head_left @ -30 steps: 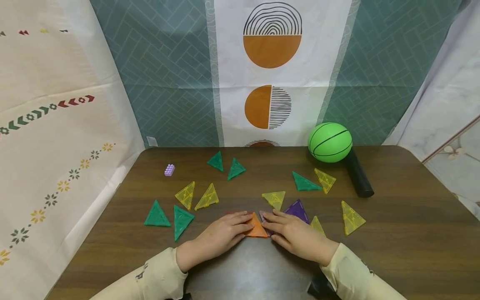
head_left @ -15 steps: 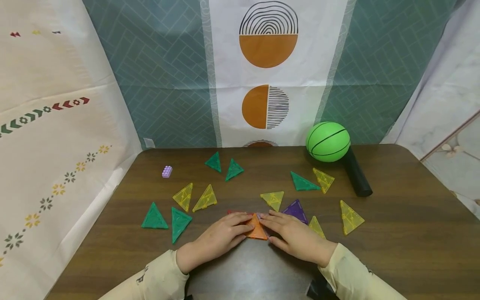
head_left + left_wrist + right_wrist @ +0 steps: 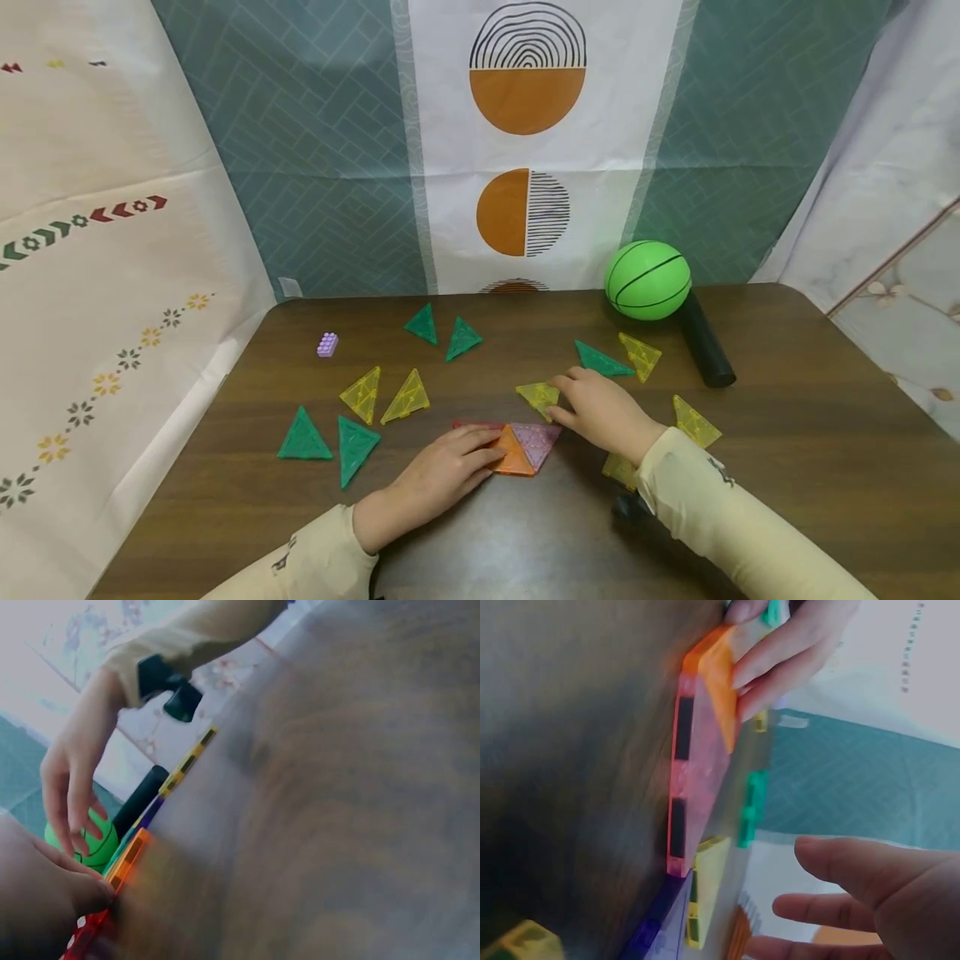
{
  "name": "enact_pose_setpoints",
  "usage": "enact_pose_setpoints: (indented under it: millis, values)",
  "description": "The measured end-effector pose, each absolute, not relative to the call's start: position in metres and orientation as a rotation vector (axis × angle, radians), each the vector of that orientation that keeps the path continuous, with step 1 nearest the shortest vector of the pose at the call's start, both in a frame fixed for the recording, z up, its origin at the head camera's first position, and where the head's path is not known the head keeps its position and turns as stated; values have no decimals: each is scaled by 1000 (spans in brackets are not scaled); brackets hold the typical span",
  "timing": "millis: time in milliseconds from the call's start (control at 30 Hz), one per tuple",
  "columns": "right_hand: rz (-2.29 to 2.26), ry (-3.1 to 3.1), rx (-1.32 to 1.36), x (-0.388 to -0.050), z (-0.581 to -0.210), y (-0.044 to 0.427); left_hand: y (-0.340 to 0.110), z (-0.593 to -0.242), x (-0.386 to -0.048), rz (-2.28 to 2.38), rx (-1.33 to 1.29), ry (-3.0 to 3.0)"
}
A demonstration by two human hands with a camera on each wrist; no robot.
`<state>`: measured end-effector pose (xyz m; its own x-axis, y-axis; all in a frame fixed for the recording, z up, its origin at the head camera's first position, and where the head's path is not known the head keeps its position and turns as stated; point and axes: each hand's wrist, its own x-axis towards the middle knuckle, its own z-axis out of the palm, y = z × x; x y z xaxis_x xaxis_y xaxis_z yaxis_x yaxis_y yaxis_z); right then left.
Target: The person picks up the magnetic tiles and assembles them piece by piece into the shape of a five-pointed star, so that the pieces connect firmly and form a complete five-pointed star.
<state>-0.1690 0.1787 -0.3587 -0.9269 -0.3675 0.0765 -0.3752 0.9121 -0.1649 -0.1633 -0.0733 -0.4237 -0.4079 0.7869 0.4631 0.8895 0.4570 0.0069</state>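
Note:
My left hand (image 3: 442,467) rests with its fingers on the orange triangular magnetic tile (image 3: 514,458) and covers much of the red tile (image 3: 472,425). Against the orange tile's right side lies a pink triangular tile (image 3: 537,443). My right hand (image 3: 606,412) hovers over the table, fingertips at the right edge of a yellow triangular tile (image 3: 537,397); in the right wrist view its fingers (image 3: 829,911) are spread apart and hold nothing. A purple tile (image 3: 664,926) next to the pink one is hidden by that hand in the head view.
Green triangles (image 3: 303,435) and yellow triangles (image 3: 406,396) lie scattered on the dark wooden table (image 3: 480,542). A lilac toy brick (image 3: 327,344) sits at back left. At back right are a green ball (image 3: 648,280) and a black cylinder (image 3: 705,342). The right forearm partly covers another yellow tile (image 3: 619,471).
My right hand has lifted off the pink tile and moved up and to the right, to the yellow tile, uncovering the pink one. My left hand stays on the orange and red tiles.

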Motion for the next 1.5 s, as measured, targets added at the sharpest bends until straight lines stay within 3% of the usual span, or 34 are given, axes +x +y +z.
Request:
enact_pose_setpoints:
  millis: [333, 1500]
  values:
    - [108, -3162, 522, -202, -366, 157, -74, -422, -155, -183, -1353, -2384]
    - [159, -3101, 896, -226, -366, 115, -73, -423, -156, -169, -1382, -2342]
